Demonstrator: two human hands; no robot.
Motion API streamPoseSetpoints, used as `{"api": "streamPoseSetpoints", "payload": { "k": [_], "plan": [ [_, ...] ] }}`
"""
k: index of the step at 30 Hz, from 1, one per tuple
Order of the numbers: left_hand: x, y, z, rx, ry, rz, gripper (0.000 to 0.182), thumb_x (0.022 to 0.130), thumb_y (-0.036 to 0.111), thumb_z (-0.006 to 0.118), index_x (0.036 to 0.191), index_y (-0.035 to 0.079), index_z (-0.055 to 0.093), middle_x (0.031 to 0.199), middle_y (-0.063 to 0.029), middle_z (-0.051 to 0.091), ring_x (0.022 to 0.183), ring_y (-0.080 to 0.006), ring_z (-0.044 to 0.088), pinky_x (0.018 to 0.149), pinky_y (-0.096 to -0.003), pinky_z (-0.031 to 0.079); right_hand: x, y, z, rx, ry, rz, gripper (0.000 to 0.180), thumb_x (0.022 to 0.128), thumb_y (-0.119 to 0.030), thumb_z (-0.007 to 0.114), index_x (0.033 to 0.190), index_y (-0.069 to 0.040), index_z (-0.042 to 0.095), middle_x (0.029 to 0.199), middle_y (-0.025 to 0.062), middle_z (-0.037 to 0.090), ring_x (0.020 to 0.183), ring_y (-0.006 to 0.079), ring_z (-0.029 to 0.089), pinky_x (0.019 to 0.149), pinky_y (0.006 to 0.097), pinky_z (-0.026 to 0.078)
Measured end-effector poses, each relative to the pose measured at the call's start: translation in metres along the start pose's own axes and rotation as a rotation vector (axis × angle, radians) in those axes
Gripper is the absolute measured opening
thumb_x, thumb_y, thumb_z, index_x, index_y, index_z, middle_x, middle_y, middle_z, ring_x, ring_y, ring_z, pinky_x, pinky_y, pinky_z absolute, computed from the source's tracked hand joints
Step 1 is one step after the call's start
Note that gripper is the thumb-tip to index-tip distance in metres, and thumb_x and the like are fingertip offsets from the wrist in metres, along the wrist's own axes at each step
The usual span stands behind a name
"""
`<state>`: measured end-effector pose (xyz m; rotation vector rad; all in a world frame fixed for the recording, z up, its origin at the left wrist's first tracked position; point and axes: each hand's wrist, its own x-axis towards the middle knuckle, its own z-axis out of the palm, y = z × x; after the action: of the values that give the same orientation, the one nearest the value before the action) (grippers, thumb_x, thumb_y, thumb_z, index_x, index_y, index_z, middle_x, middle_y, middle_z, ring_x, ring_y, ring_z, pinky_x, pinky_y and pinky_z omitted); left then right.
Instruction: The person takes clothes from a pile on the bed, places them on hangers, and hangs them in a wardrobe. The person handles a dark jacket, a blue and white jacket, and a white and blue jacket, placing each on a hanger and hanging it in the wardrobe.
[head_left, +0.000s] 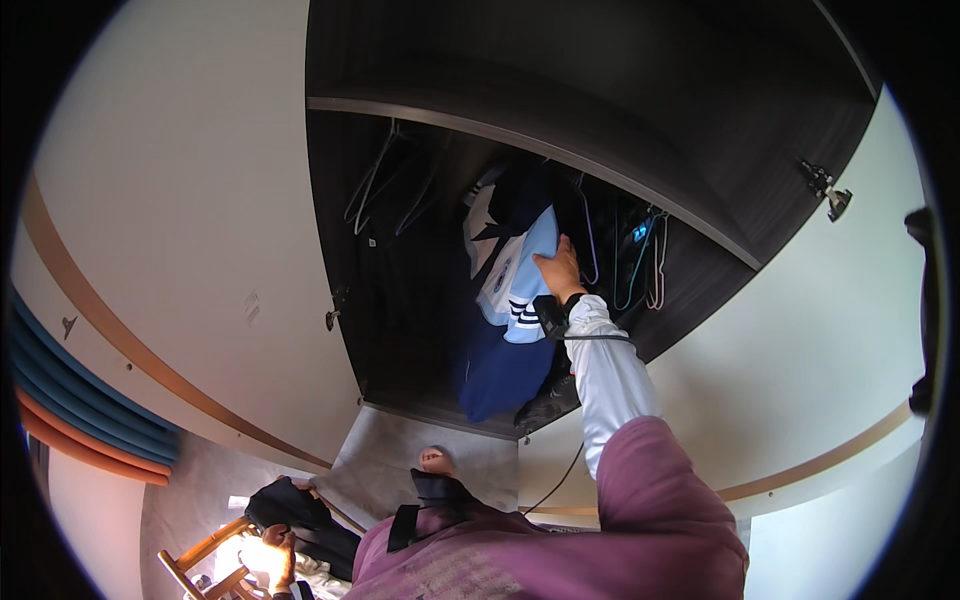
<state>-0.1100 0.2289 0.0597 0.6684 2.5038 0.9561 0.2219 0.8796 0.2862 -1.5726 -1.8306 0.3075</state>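
Note:
My right hand (560, 270) reaches into a dark wardrobe and lies against the light-blue part of a white and pale-blue top (525, 251). Its thumb and fingers are apart. The top has dark stripes on its sleeve, a badge and a dark bow, and it hangs among the clothes. Below it hangs a navy-blue garment (504, 379). At the lower left, my left hand (279, 551) is bent beside a black garment (296, 510), near a wooden chair (199, 551). Glare hides whether its fingers grip anything.
Empty hangers hang left (367, 187) and right (652, 262) of the clothes. Overhead runs a shelf edge (540, 146). White doors stand swung out on the left (187, 225) and right (757, 382). A cable (559, 480) trails below my right arm. Blue and orange cushion-like pads (82, 405) are stacked at left.

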Motion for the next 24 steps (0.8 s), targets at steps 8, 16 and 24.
{"api": "streamPoseSetpoints", "payload": {
  "k": [8, 16, 24],
  "plan": [
    [0.004, -0.024, 0.030, -0.085, -0.061, -0.097, 0.027, 0.066, 0.009, 0.071, 0.091, 0.002, 0.064, 0.086, -0.0103, 0.061, 0.079, -0.0234, 0.059, 0.067, -0.0319, 0.049, 0.021, -0.056, 0.120, 0.253, -0.121, 0.043, 0.075, 0.072, -0.007, 0.054, 0.139, 0.007, 0.021, 0.124, 0.0298, 0.048, 0.114, 0.0416, 0.049, 0.098, 0.0383, 0.040],
    [0.027, 0.044, 0.034, 0.009, -0.190, 0.032, 0.024, 0.072, 0.011, 0.069, 0.094, 0.001, 0.063, 0.094, -0.0133, 0.060, 0.081, -0.0248, 0.060, 0.070, -0.0317, 0.050, 0.013, -0.085, 0.088, 0.379, -0.360, -0.001, 0.074, 0.082, -0.027, 0.062, 0.139, 0.004, 0.026, 0.127, 0.0303, 0.047, 0.117, 0.0410, 0.049, 0.098, 0.0389, 0.041],
    [0.035, 0.060, 0.063, 0.057, -0.209, 0.160, 0.024, 0.071, 0.013, 0.070, 0.090, 0.000, 0.065, 0.094, -0.0170, 0.063, 0.082, -0.0273, 0.063, 0.072, -0.0330, 0.052, 0.074, 0.019, -0.051, -0.132, 0.201, -0.206, 0.074, 0.078, -0.036, 0.070, 0.136, -0.006, 0.035, 0.128, 0.0201, 0.050, 0.115, 0.0329, 0.050, 0.094, 0.0381, 0.042]
  ]
}}
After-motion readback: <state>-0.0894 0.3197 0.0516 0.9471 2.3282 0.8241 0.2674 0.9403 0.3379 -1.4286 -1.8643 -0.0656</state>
